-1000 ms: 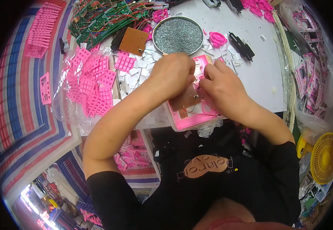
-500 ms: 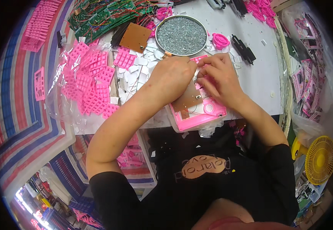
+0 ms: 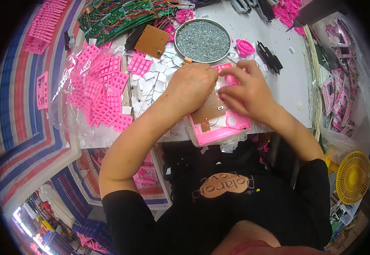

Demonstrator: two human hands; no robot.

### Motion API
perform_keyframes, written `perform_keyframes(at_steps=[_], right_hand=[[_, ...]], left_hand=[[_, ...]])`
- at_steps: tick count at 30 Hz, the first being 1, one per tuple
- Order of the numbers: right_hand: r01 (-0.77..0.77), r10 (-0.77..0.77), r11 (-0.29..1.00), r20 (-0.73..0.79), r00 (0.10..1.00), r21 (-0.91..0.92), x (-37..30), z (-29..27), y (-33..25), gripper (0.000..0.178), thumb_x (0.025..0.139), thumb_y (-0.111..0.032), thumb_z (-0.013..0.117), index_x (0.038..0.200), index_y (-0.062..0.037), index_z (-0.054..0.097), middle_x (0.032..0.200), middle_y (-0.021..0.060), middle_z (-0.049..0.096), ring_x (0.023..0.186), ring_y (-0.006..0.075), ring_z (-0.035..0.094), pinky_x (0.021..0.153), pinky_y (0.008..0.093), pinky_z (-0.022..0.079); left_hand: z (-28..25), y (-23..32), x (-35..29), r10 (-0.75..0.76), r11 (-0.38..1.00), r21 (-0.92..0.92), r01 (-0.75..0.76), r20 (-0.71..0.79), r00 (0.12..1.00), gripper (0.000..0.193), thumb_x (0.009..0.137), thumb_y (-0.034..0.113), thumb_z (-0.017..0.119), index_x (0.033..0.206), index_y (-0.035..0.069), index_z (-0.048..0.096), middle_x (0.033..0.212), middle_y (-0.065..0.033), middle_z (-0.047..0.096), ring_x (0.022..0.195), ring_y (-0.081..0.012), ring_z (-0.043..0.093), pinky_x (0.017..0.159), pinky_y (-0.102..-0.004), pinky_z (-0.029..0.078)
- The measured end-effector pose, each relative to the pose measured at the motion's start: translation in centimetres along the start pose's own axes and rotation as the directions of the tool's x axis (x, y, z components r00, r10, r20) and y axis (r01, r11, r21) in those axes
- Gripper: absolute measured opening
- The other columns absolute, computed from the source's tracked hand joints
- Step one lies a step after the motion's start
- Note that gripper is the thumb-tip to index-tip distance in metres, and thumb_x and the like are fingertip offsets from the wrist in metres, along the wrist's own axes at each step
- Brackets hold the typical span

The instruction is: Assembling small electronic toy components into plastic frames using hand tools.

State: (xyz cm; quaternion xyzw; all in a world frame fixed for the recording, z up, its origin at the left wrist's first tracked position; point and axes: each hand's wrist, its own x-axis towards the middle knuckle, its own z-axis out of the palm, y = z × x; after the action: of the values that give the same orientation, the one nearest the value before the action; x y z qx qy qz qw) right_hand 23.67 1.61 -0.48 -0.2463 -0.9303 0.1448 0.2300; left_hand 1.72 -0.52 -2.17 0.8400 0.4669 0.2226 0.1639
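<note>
A pink plastic housing [image 3: 212, 137] lies in front of me at the table's near edge. A brown circuit board [image 3: 208, 114] with thin wires sits inside it, beside a round pink ring [image 3: 232, 120]. My left hand [image 3: 193, 83] is closed over the far left part of the housing, knuckles up. Its fingertips are hidden, so what they hold cannot be made out. Just above the housing's right side is my right hand [image 3: 251, 91], fingers bent and apart, with nothing visible between them.
Beyond the hands stands a round tin [image 3: 176, 42] of small screws. Pink keypads [image 3: 104, 93] and white pieces [image 3: 150, 85] lie left, with green circuit boards [image 3: 125, 21] farther back. A dark tool with a thin tip [image 3: 312, 15] shows at upper right. A yellow fan [image 3: 353, 177] stands lower right.
My right hand has drawn slightly right, and its fingers have spread more. My left hand keeps its place. The dark tool has come into view at the upper right.
</note>
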Motion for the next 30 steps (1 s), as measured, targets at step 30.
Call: perform_keyframes(at_steps=[30], right_hand=[[-0.087, 0.077, 0.994, 0.154, 0.985, 0.063, 0.0, -0.1, -1.1, 0.03, 0.079, -0.007, 0.071, 0.108, -0.0038, 0.07, 0.107, 0.0102, 0.062, 0.105, 0.0321, 0.055, 0.086, 0.0418, 0.052]], left_hand=[[-0.1, -0.1, -0.8, 0.078, 0.996, 0.037, -0.076, -0.047, 0.996, 0.008, 0.084, 0.008, 0.064, 0.092, 0.004, 0.062, 0.088, -0.0116, 0.063, 0.086, -0.0342, 0.065, 0.077, -0.0472, 0.052]])
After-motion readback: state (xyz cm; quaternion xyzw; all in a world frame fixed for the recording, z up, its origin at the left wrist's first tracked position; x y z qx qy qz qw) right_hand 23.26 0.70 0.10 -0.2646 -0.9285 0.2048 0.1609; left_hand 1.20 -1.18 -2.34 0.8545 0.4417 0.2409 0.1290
